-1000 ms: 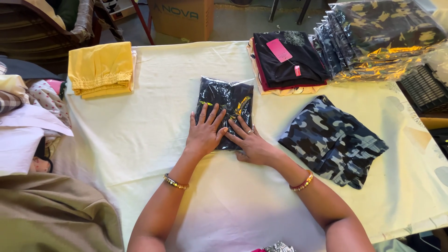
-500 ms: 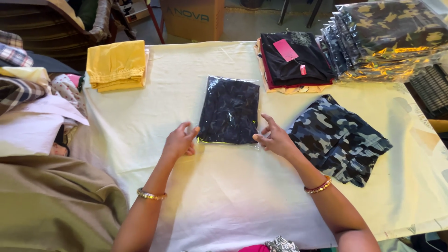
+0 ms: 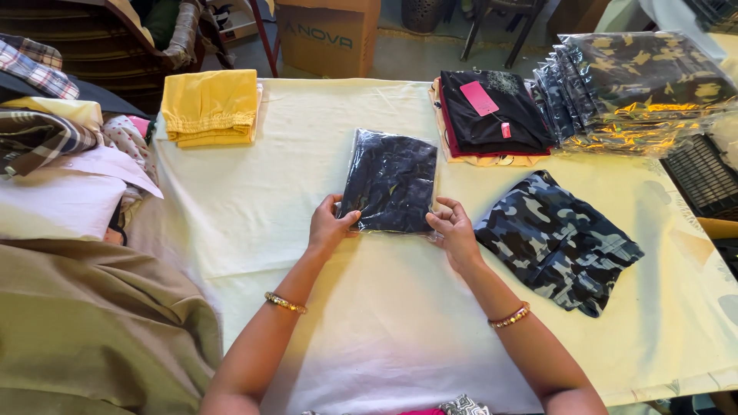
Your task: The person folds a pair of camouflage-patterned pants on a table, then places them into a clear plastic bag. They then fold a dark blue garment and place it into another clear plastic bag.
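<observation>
A dark garment sealed in a clear plastic bag (image 3: 390, 180) lies flat in the middle of the pale yellow table cloth (image 3: 307, 138). My left hand (image 3: 329, 225) grips its near left corner, thumb on top. My right hand (image 3: 453, 230) pinches the near right corner. Both wrists wear gold bangles. A folded blue camouflage garment (image 3: 557, 242) lies unbagged just right of my right hand.
Folded yellow cloth (image 3: 212, 106) sits at the far left of the table. A black garment with a pink tag (image 3: 488, 115) tops a small pile at the back. Bagged camouflage packs (image 3: 638, 88) stack at the far right. Mixed clothes (image 3: 54, 154) heap on the left; a cardboard box (image 3: 327, 34) stands behind.
My hands pressed flat on the bagged garment, lifted off to either side, and now hold its two near corners. The bag now lies smooth and flat.
</observation>
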